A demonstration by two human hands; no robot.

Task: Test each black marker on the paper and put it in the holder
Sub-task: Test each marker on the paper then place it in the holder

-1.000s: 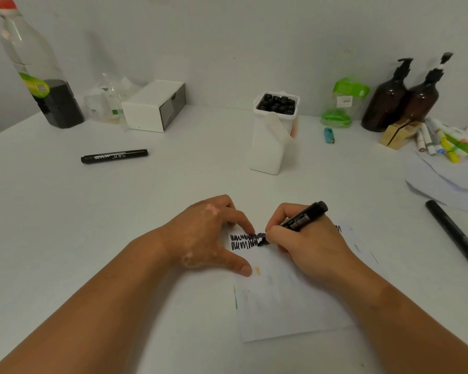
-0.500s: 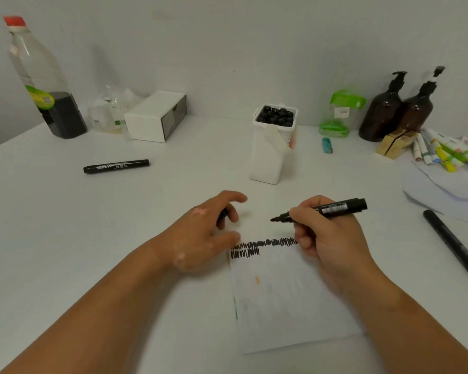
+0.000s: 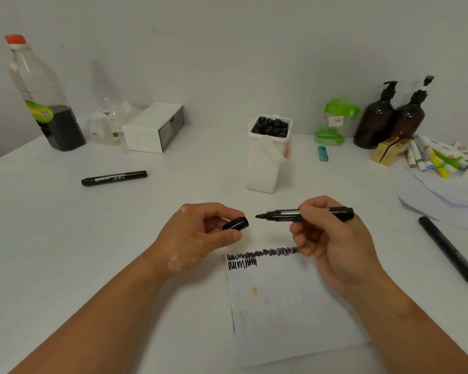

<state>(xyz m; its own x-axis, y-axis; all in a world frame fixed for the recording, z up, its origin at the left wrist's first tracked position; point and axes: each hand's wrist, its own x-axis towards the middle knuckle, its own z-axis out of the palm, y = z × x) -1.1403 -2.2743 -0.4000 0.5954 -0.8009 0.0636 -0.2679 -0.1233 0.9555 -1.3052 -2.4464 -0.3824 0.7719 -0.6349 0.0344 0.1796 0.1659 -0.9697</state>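
Note:
My right hand [image 3: 333,238] grips an uncapped black marker [image 3: 284,213] level above the table, its tip pointing left. My left hand [image 3: 200,233] pinches the marker's black cap [image 3: 236,223], whose open end faces the tip a short gap away. Below both hands lies the white paper [image 3: 287,306] with two rows of black scribble along its top edge. The white holder [image 3: 268,155], filled with several black markers, stands behind the hands. One capped black marker [image 3: 114,178] lies at the left, another black marker [image 3: 450,249] at the right.
At the back stand a part-filled plastic bottle [image 3: 42,98], a white box [image 3: 154,128], a green container [image 3: 334,122] and two brown pump bottles [image 3: 389,117]. A blue lighter [image 3: 322,153] lies near them. Coloured markers [image 3: 435,157] and loose paper sit at the far right.
My right hand stopped scribbling and lifted the marker off the paper, turning it level. My left hand left the paper and now holds the cap up near the tip.

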